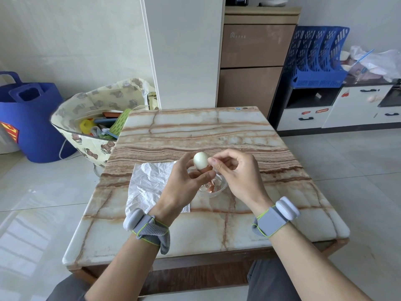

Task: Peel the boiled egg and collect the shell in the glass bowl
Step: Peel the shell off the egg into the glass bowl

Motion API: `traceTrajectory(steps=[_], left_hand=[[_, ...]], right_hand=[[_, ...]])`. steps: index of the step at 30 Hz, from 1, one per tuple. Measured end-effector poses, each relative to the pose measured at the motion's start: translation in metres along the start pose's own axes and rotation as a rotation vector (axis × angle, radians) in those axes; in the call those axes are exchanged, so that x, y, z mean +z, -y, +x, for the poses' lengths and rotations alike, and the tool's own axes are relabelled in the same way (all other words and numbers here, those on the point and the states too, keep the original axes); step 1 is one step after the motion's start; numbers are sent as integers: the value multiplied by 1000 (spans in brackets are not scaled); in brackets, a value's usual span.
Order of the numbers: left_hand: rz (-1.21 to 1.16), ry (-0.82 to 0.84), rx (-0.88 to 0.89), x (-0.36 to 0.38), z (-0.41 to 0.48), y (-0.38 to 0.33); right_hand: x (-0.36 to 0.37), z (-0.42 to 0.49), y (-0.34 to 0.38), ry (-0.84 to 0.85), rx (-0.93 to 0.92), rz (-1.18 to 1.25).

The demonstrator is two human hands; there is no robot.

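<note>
— On the near half of the one marble tabletop (195, 131), what lies largest?
— One crinkled white sheet (147, 183), flat, at the left, partly under the left wrist.
— And the hands?
— Two, each with one grey wristband (149, 227). The left hand (182, 183) holds the egg (200, 159) from below, fingers curled round its lower end. The right hand (236, 172) has bent fingers, thumb and forefinger pinching at the egg's upper right side. I cannot tell whether a flake sits between them.
— The bowl?
— One glass bowl (222, 189), on the tabletop just right of the sheet, below both hands.
— The egg?
— One, above the bowl, bare white on top, brown shell (206, 169) on its lower part.
— Loose shell?
— Several brown pieces (211, 187) inside the bowl, too jumbled to count.
</note>
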State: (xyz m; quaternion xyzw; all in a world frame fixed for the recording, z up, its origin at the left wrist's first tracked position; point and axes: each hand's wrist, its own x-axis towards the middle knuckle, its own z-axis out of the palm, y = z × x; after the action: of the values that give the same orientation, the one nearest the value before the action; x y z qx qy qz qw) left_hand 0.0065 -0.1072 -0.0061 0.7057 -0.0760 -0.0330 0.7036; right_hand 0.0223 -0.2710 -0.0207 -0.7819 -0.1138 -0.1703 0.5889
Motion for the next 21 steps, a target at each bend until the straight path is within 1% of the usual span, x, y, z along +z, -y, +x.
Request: traceTrajectory(steps=[3, 7, 13, 17, 21], left_hand=[[-8, -33, -5, -1, 0, 1], [-29, -47, -3, 0, 2, 0], [-38, -62, 5, 3, 2, -2], [-32, -61, 4, 2, 2, -2], [-43, -58, -11, 1, 2, -1]], right_hand=[[1, 0, -1, 2, -21, -14], [3, -2, -2, -20, -74, -101], [6, -2, -1, -113, -209, -289], [6, -2, -1, -152, -219, -295], [4, 0, 0, -146, -190, -266]])
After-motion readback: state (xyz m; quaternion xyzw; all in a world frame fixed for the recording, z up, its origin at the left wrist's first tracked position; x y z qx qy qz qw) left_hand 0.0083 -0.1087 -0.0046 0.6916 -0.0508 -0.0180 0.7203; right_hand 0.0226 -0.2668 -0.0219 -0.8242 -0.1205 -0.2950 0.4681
